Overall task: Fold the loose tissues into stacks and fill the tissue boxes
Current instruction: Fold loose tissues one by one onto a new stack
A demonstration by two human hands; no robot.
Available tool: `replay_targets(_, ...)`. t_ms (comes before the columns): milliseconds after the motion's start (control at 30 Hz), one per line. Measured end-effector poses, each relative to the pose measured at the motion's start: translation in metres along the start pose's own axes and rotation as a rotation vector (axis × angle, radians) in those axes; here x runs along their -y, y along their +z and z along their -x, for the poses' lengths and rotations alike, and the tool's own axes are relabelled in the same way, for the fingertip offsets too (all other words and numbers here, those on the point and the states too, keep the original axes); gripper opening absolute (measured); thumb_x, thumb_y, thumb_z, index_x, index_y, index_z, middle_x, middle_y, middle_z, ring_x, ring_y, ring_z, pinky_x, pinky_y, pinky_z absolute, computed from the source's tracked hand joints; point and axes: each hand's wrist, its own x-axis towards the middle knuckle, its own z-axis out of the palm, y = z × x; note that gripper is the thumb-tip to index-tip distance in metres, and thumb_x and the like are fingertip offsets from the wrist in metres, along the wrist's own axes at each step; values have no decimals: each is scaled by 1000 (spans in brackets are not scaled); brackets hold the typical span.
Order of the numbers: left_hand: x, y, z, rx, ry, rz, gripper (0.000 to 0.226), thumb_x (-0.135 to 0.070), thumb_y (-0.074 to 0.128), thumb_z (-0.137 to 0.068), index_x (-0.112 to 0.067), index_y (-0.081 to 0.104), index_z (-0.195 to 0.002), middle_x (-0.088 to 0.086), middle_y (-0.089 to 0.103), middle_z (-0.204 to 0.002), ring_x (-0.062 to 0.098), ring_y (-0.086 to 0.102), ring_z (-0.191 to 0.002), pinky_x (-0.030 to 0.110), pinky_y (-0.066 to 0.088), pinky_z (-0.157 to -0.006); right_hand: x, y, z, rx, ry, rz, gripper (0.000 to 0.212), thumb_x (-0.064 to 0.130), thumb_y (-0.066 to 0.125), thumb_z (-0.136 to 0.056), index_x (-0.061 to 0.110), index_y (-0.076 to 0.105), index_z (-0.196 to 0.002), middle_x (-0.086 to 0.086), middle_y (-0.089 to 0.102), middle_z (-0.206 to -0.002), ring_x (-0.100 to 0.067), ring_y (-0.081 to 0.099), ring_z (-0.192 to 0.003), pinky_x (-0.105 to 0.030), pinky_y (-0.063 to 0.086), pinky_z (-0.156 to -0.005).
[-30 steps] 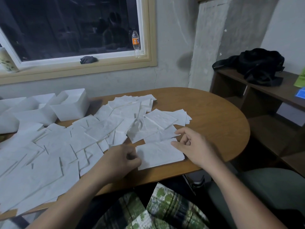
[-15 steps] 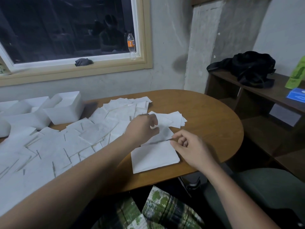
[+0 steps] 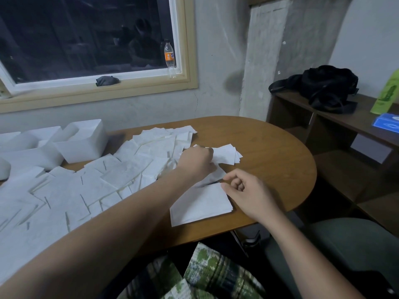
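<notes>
**Figure. Taking one more sheet for the folded stack: lift a single sheet cleanly and pin the stack so its edges stay aligned.**

The table (image 3: 269,152) carries loose tissues (image 3: 75,190) spread from 7 to 11 o'clock and white, open-topped tissue boxes (image 3: 84,143) at 10 o'clock. The folded stack (image 3: 200,203), thin and square-edged, lies at 6 o'clock, and a small pile (image 3: 226,154) lies near centre. The left hand (image 3: 197,161) curls over the small pile, apparently pinching its top sheet. The right hand (image 3: 248,192), loosely curled and holding nothing, touches the stack's 1 o'clock corner.
</notes>
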Motion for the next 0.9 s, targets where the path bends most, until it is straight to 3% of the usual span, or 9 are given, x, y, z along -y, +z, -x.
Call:
replay_targets(200, 10, -6, 1, -44, -50, 127, 21, -20, 58, -99, -14, 77, -101, 7, 73, -84, 27, 70, -80, 32, 56, -63, -2, 1, -1, -11, 1, -24, 7, 37, 76, -94, 34, 71, -97, 0, 58, -74, -9, 46, -63, -29, 45, -64)
replay_targets(500, 25, -54, 18, -239, 58, 217, 17, -29, 61, -91, -23, 77, -95, -2, 73, -85, 21, 67, -75, 43, 62, -63, -4, -4, -3, -53, 54, -68, 6, 35, 77, -95, 35, 72, -98, 10, 62, -74, -6, 54, -69, -26, 49, -68)
replay_targets(600, 25, -77, 31, -289, 138, 214, 13, -28, 68, -96, -22, 79, -99, -2, 73, -95, 19, 66, -79, 40, 60, -66, -4, -5, -5, -124, 81, -103, 13, 34, 78, -94, 36, 70, -103, 10, 66, -81, -9, 61, -76, -28, 53, -72)
replay_targets(767, 22, -103, 56, -330, 199, 330, 8, -25, 74, -97, -24, 82, -101, -6, 68, -100, 10, 61, -80, 25, 50, -69, -3, -13, -7, -206, 149, -248, 51, 44, 88, -85, 40, 60, -127, 13, 67, -109, -6, 66, -96, -28, 55, -81)
replay_targets(833, 21, -108, 65, -326, 178, 391, 7, -26, 74, -96, -26, 81, -97, -10, 67, -94, 5, 60, -80, 21, 44, -68, -2, -14, -8, -120, 133, -252, 51, 49, 88, -83, 45, 64, -127, 17, 64, -120, -4, 64, -104, -27, 51, -83)
replay_targets(900, 20, -111, 73, -302, 132, 470, 7, -26, 75, -97, -29, 80, -93, -14, 70, -87, 4, 61, -80, 20, 43, -67, 1, -13, -7, -22, 84, -219, 37, 44, 87, -86, 42, 72, -119, 20, 62, -123, 0, 62, -108, -24, 46, -86)
